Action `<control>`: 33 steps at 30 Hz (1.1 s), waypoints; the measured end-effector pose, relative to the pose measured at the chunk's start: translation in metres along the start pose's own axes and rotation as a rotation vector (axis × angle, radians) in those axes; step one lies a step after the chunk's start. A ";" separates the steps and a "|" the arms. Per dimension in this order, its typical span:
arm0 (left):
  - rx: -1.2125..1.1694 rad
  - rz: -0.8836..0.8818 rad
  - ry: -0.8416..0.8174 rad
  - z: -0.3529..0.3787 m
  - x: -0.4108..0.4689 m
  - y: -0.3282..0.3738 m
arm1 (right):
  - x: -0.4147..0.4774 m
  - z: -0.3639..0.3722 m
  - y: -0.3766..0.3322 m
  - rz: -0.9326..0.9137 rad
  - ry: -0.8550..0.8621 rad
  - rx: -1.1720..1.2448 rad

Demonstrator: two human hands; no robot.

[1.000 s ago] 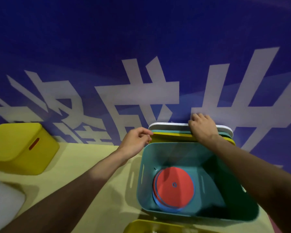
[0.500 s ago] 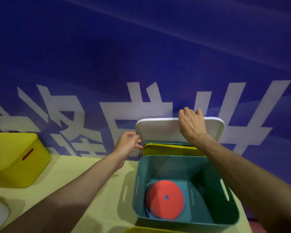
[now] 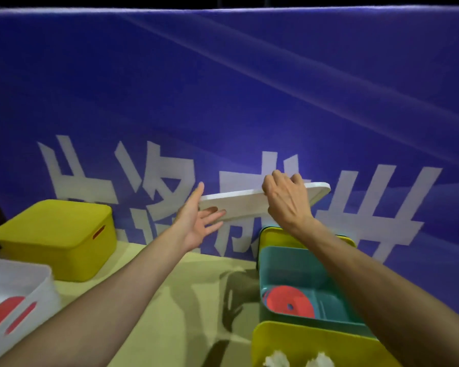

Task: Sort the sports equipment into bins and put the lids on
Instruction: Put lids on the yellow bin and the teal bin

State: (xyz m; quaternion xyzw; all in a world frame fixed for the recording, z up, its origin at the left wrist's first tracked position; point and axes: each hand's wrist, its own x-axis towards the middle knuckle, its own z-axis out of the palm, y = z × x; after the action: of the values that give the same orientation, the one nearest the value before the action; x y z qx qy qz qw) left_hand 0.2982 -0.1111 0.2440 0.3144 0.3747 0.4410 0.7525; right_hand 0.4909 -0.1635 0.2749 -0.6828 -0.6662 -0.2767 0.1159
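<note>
Nearest us, a yellow bin (image 3: 297, 348) holds white feathered things (shuttlecocks, we judge), and behind it the teal bin (image 3: 297, 263) stands open with red discs (image 3: 289, 303) on its floor. To our left the white bin (image 3: 29, 295) also lacks a lid. Above the counter (image 3: 154, 282) we hold the white lid (image 3: 247, 205) in the air. Its long axis runs left to right, tilted up toward the right. Our right hand (image 3: 286, 205) has its fingers closed over the lid's top edge; our left hand (image 3: 196, 221) is spread open, palm under the lid's left end. The white bin lies down and well to the left, so the left hand leads. Farthest back sits a lidded yellow bin (image 3: 56, 234).
</note>
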 end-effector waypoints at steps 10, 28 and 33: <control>-0.232 0.169 0.344 -0.187 -0.082 0.060 | -0.032 -0.018 -0.197 -0.308 -0.027 0.279; -0.045 0.371 0.541 -0.402 -0.106 0.128 | 0.019 0.092 -0.387 0.766 -0.578 1.020; 0.300 0.279 0.746 -0.461 -0.080 0.165 | 0.047 0.120 -0.436 0.811 -0.582 1.132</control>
State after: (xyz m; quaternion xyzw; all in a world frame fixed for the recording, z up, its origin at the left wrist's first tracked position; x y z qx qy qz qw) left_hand -0.1866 -0.0495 0.1592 0.2869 0.6352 0.5626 0.4445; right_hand 0.0915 -0.0233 0.1094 -0.7561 -0.4068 0.3639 0.3611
